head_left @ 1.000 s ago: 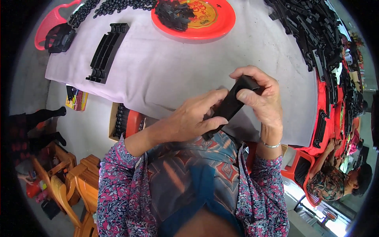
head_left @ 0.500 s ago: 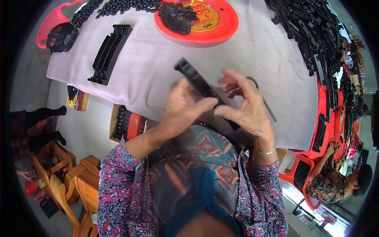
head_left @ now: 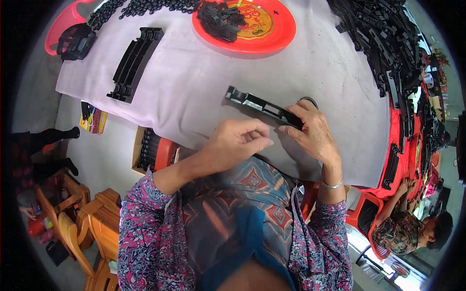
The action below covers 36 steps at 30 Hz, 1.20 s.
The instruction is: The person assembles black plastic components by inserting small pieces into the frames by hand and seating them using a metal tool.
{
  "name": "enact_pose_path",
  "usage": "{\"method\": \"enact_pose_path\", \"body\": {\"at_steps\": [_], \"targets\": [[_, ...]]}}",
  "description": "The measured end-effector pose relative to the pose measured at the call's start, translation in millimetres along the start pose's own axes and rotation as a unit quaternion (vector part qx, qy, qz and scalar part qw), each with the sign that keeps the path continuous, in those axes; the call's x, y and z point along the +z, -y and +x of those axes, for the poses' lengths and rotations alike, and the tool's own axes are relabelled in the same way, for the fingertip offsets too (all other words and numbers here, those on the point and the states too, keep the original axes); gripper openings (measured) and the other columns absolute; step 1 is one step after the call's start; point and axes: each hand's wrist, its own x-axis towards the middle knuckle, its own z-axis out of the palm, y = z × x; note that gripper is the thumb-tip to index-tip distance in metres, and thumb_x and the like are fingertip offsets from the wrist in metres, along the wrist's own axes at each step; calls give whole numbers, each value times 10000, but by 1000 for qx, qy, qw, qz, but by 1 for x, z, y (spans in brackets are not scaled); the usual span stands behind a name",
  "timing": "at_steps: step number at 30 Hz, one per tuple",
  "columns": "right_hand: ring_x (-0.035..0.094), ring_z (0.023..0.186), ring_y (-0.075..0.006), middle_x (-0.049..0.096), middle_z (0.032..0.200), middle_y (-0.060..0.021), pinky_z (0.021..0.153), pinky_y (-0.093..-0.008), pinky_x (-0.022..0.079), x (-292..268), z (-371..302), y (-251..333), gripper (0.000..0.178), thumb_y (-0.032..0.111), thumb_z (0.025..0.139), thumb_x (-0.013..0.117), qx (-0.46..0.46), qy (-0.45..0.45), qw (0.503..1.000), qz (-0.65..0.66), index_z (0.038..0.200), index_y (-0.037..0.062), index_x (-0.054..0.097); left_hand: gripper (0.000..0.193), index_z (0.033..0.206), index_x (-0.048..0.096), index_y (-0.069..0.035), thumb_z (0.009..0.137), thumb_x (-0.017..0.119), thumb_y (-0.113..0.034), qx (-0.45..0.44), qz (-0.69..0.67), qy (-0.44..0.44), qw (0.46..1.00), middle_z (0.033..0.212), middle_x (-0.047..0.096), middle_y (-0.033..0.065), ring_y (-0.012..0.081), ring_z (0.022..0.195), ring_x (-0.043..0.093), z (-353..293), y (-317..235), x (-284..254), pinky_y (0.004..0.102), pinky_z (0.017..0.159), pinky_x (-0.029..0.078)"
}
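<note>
The right hand (head_left: 315,133) has its thumb and fingers clamped on the near right end of a long black part (head_left: 264,107), which slants far left over the pale tablecloth (head_left: 194,87). Nearer and left, the left hand (head_left: 235,143) curls, thumb and forefinger tips close; I cannot tell whether they hold anything. Farther out lie a black slotted piece (head_left: 135,64) left, a red plate (head_left: 280,41) at the far side, and a black heap (head_left: 383,43) far right.
</note>
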Motion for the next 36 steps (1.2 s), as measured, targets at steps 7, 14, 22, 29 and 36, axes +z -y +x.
{"method": "enact_pose_path", "body": {"at_steps": [7,14,22,29,36], "targets": [[623,905,-325,627,949,-144,780,-407,508,-11,16,-15,376,208,760,790,-103,8,995,-11,1065,10,691,391,1078,673,-39,711,806,-29,311,358,-171,863,1099,623,127,345,1050,595,16,-1,-12,423,868,505],[683,792,-254,719,909,-146,716,-352,528,-21,112,-10,253,190,924,676,-156,-116,977,85,1105,13,686,403,1116,671,-99,742,805,-167,267,494,-125,818,1067,609,54,263,1111,573,27,25,-24,501,1038,362],[699,970,-322,729,1045,-137,846,-396,546,-6,271,-24,206,120,961,599,-236,-247,939,-33,1138,43,671,379,1062,698,-86,700,807,-114,305,410,-104,853,969,608,55,269,955,581,38,34,-37,445,914,432],[646,1054,-370,657,1188,-143,904,-452,549,4,342,-38,238,59,964,558,-309,-255,889,-224,1188,82,636,424,1083,706,-81,671,804,-75,296,362,-78,880,983,620,82,299,956,576,39,35,-39,433,876,448],[674,923,-259,651,981,-77,798,-377,571,9,367,-31,226,51,965,569,-421,-214,803,-363,1173,75,655,446,1106,699,-90,674,809,-79,285,365,-73,883,1004,613,76,296,975,563,36,35,-40,431,885,452]]}}
